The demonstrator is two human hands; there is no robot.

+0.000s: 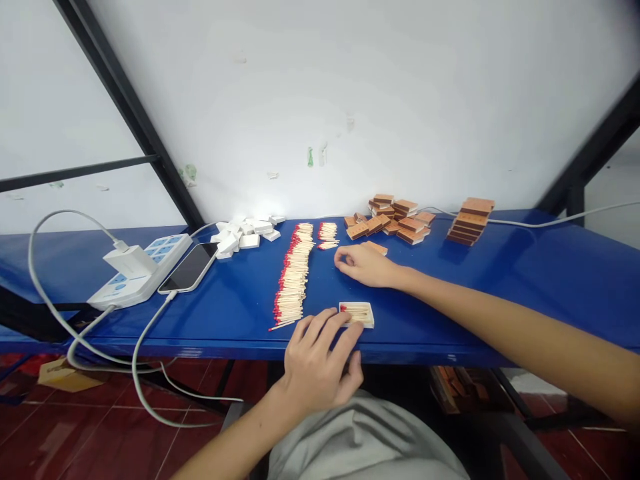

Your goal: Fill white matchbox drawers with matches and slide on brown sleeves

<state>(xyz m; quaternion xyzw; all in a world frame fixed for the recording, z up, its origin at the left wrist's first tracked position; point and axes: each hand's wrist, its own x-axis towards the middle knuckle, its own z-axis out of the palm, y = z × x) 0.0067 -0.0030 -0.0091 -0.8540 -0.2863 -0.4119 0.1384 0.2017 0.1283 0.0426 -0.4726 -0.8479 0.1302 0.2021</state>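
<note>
The blue table (565, 280) runs out of view at both sides, its front edge close below the work; blue surface stretches beyond the right forearm to the table's right end. Of two hands, the left hand (320, 363) has its fingers loosely spread, tips over the tray's near-left part, thumb apart; the right hand (369, 265) is curled, thumb and forefinger close together, and whether they pinch anything I cannot tell. One power strip (167, 253) lies far left, partly hidden by its one charger (131, 262), beside one phone (193, 267). One long row of matches (293, 280) and one heap of brown boxes (400, 217) overlap too much to count, as does the heap of white trays (245, 233). One leaning stack (470, 221) stands right. One open tray (367, 313) sits near the front edge, holding several matches, partly covered. One short match group (328, 235) lies behind the right fingertips.
</note>
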